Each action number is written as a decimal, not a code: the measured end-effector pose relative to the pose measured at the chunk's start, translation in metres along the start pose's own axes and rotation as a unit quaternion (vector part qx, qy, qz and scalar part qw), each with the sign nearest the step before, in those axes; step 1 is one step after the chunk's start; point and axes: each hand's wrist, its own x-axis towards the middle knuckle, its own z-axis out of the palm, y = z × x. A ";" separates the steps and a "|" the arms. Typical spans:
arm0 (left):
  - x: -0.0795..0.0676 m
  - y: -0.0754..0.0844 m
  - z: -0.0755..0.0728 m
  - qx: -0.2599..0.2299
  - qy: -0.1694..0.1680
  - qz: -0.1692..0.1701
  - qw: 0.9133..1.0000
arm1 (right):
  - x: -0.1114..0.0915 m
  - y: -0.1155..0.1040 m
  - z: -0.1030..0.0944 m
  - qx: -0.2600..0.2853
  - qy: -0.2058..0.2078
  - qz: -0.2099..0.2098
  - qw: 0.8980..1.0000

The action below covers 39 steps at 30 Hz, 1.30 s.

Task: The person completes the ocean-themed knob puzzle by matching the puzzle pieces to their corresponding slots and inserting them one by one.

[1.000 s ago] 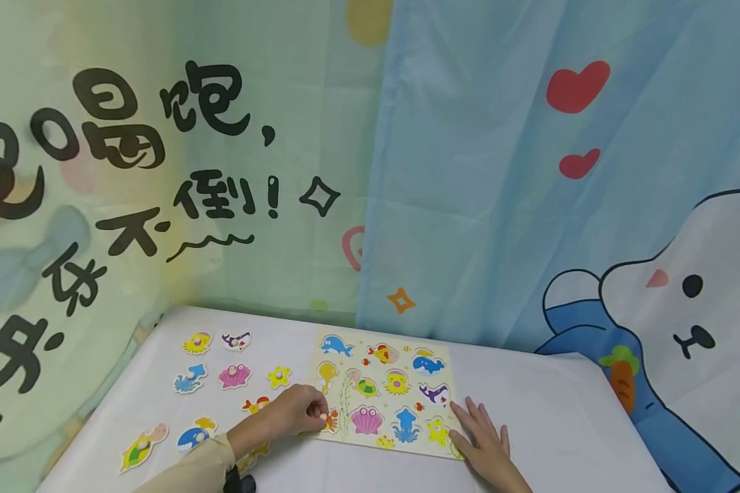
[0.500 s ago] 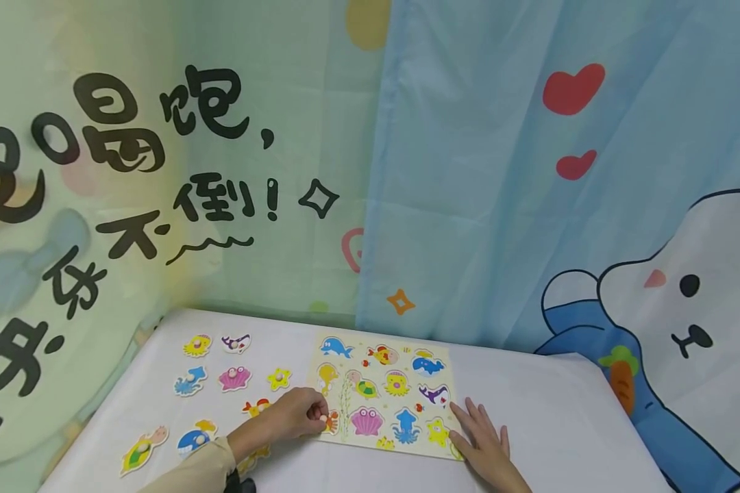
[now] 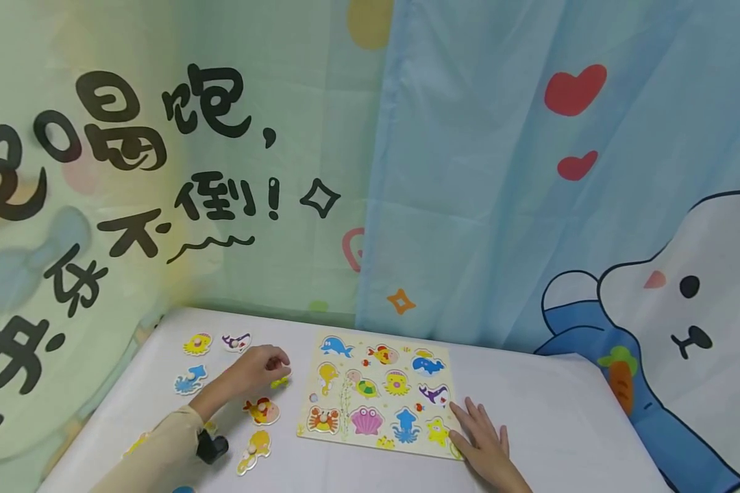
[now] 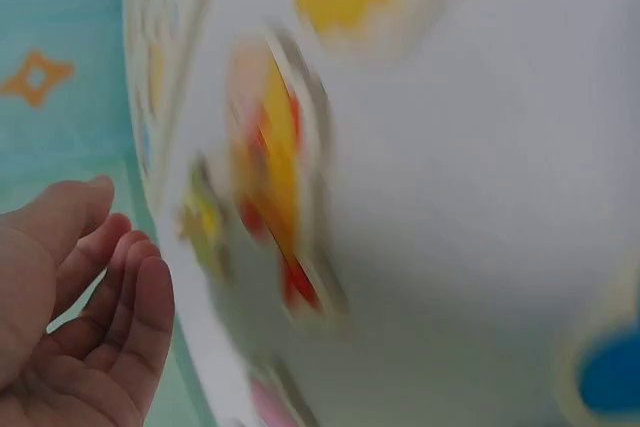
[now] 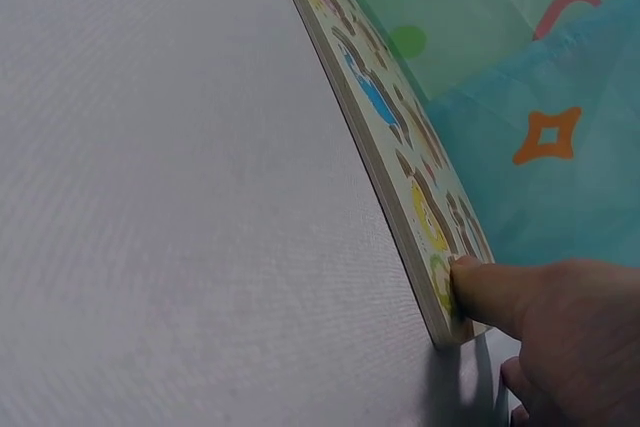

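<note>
- We face a printed backdrop [image 3: 462, 205] whose black writing we read, in part, as "喝饱," and "不倒!"; the far-left characters and a white bear [image 3: 684, 329] at right are cut off.
- We see a white table [image 3: 549, 404] below, cropped at the bottom.
- The puzzle board [image 3: 382, 404] lies flat mid-table, with the crab [image 3: 323, 420] at its lower left corner.
- A beige sleeve [image 3: 148, 448] covers most of a yellow piece [image 3: 136, 445] (we catch only a sliver).
- The left hand [image 3: 253, 370] is above the loose pieces, left of the board; its fingers curve loosely and we see nothing in its grasp.
- The right hand [image 3: 484, 448] rests on the board's near right corner, thumb pressing, fingers extended rather than clenched.
- We find the fish piece [image 3: 262, 411] and seahorse piece [image 3: 255, 450] between sleeve and board, both blurred from the left wrist.
- The starfish piece [image 3: 280, 382] is partly hidden under the left hand; we cannot tell whether they touch.
</note>
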 end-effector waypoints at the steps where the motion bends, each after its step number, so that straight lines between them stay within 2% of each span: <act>1: 0.000 -0.005 -0.003 0.003 0.001 -0.010 1.000 | 0.000 0.000 0.000 0.000 -0.001 -0.001 1.000; 5: -0.003 -0.017 -0.011 -0.005 -0.025 -0.023 0.999 | 0.000 0.000 0.000 -0.001 -0.005 -0.001 1.000; 9: -0.006 -0.021 -0.013 -0.011 -0.054 -0.013 0.998 | 0.000 0.000 -0.002 -0.002 -0.005 0.002 1.000; 15: -0.003 -0.023 -0.012 0.001 -0.061 0.011 0.998 | 0.001 -0.001 -0.003 0.000 -0.008 0.008 1.000; 19: 0.002 -0.025 -0.011 0.012 -0.058 0.013 0.998 | 0.001 -0.002 -0.003 0.003 -0.007 0.005 1.000; 24: 0.005 -0.022 -0.012 0.014 -0.066 0.001 0.998 | 0.000 -0.001 -0.002 0.000 -0.007 0.001 1.000; 30: 0.008 -0.014 -0.014 0.000 -0.067 0.017 0.998 | 0.000 0.002 -0.002 0.005 -0.007 0.000 1.000; 35: 0.013 -0.007 -0.006 -0.019 -0.070 0.051 0.996 | -0.001 0.001 -0.003 0.009 -0.006 0.003 1.000; 39: 0.015 0.003 0.002 -0.017 -0.083 0.042 0.995 | -0.001 0.000 -0.003 0.008 -0.006 0.005 1.000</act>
